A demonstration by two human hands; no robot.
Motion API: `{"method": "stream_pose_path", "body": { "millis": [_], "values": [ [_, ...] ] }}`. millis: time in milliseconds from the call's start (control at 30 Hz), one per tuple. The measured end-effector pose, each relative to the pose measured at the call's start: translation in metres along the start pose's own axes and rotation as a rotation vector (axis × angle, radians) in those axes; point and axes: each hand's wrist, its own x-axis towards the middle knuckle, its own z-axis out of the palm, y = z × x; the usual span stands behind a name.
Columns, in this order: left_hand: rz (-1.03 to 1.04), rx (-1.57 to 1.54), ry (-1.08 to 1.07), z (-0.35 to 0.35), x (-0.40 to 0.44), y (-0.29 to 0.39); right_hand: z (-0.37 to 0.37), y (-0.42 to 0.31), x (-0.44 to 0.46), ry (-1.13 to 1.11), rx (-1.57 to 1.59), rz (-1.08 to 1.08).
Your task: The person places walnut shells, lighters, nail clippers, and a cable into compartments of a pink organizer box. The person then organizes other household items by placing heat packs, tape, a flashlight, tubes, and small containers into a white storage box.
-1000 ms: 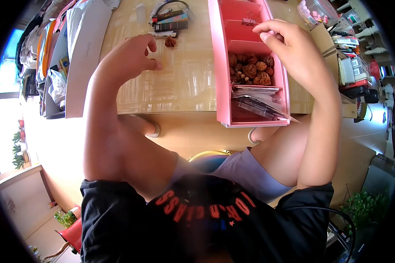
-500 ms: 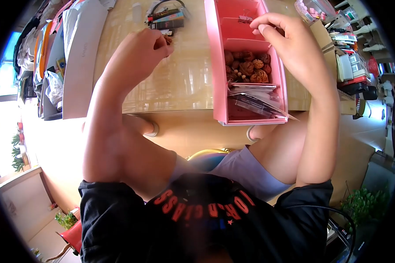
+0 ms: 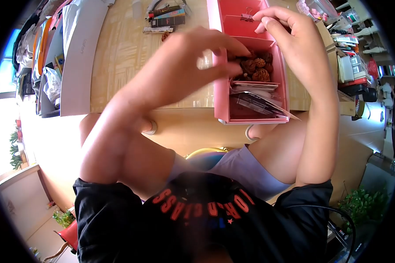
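Note:
A pink divided box (image 3: 221, 98) stands at the table's front edge. In its middle compartment lie wrinkled brown balls (image 3: 261, 75), like walnuts or fruit stones, and some smooth round ones. My left hand (image 3: 206, 55), blurred, reaches over the box's left wall, thumb and fingers apart, fingertips at those brown balls. Its fingers hide part of the compartment. My right hand (image 3: 285, 26) hovers by the right wall near the back, fingers loosely bent, nothing visible in them. Close to it, a small binder clip (image 3: 246, 17) sits in a rear compartment. Flat packets (image 3: 259, 100) fill the front one.
Left of the box on the table (image 3: 118, 79) lie small boxes (image 3: 169, 20), a white stick-like item (image 3: 158, 30) and a brown wrinkled ball (image 3: 166, 36). A long white box (image 3: 77, 57) borders the left side. Cartons and stationery (image 3: 351, 65) crowd the right.
My left hand has swung right, from beside the small boxes to the brown balls in the pink box. A brown ball stays on the table behind it. My right hand has barely shifted.

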Motion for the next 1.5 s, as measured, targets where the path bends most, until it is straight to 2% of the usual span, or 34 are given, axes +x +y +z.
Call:
{"method": "stream_pose_path", "body": {
  "millis": [67,100,167,267,367,467,533,700,800,900,1000,1033,1100,1167,1200,1267,1300,1333,1433,1500],
  "values": [
    [-0.188,0.013,0.007,-0.02,0.003,-0.01,0.003,0.001,0.0,0.037,-0.028,0.003],
    [-0.19,0.007,0.057,-0.029,0.002,-0.02,0.004,0.001,0.0,0.064,-0.036,0.01],
    [-0.435,0.25,0.115,-0.045,-0.002,-0.033,0.006,0.002,-0.001,0.114,-0.042,0.024],
    [-0.258,0.47,0.188,-0.06,-0.006,-0.067,0.008,0.001,-0.002,0.128,-0.093,0.045],
    [-0.403,0.364,0.131,-0.058,-0.002,-0.064,0.013,0.001,-0.002,0.142,-0.08,0.041],
    [-0.362,0.424,0.036,-0.048,-0.007,-0.075,0.016,-0.005,-0.005,0.14,-0.051,0.063],
    [-0.427,0.422,-0.011,-0.042,-0.006,-0.074,0.016,-0.009,-0.006,0.131,-0.033,0.083],
    [-0.465,0.406,-0.055,-0.034,-0.002,-0.068,0.012,-0.003,-0.003,0.142,0.02,-0.032],
    [-0.35,0.447,-0.044,-0.024,-0.006,-0.074,0.004,-0.012,-0.005,0.088,0.036,0.005],
    [-0.481,0.256,-0.061,-0.023,-0.002,-0.053,-0.003,-0.012,-0.004,0.083,0.055,0.03],
    [-0.319,0.231,0.176,-0.018,0.006,-0.019,-0.012,0.001,0.0,0.105,0.084,0.014],
    [-0.177,0.179,0.296,-0.013,0.006,-0.007,-0.012,-0.008,-0.004,0.178,0.07,0.001],
    [0.074,0.088,0.347,-0.006,0.006,0.006,-0.005,-0.031,-0.008,0.27,0.038,-0.011],
    [0.198,0.184,0.223,0.0,0.003,0.015,0.0,-0.042,-0.008,0.308,0.003,-0.01],
    [0.236,0.197,0.129,0.0,0.002,0.017,-0.011,-0.043,-0.009,0.199,0.014,0.012],
    [0.075,0.231,0.139,0.003,-0.001,0.01,-0.019,-0.03,-0.008,0.104,0.015,0.027],
    [-0.031,0.244,0.13,-0.003,-0.002,0.004,-0.014,-0.009,-0.002,0.118,0.006,0.022],
    [-0.043,0.256,0.188,-0.009,0.0,-0.009,-0.01,0.002,0.002,0.133,-0.001,0.016],
    [-0.326,0.332,0.233,-0.037,0.0,-0.045,-0.002,0.008,0.003,0.144,-0.082,0.015],
    [-0.466,0.513,0.231,-0.053,-0.001,-0.067,0.004,0.012,0.003,0.163,-0.085,-0.016]
  ]
}}
